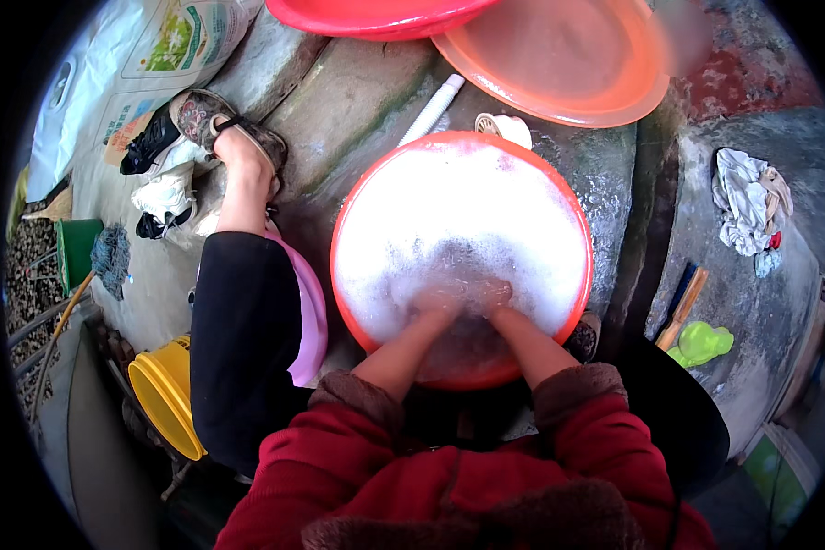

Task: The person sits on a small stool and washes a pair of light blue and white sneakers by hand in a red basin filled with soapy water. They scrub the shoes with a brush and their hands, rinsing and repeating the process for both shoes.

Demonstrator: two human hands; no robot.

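Between my legs stands a round red-orange basin [575, 215] full of water under thick white suds [467, 197]. Both my forearms reach into it from the near side. My left hand [438, 301] is sunk in the soapy water, left of the basin's middle line. Close beside it, my right hand [492, 293] is under the foam too, only its back partly showing. Dark water shows around the wrists where the suds are thinner. The fingers of both hands, and anything they may hold, are hidden by foam and water.
Beyond the basin sit a red tub [385, 20] and an orange tub [568, 64], near a white ribbed hose [434, 108]. Crumpled cloth [745, 202], a wooden-backed brush [683, 307] and a green scoop-like thing [703, 343] lie right. A yellow bucket [167, 394] and pink basin [310, 316] stand left.
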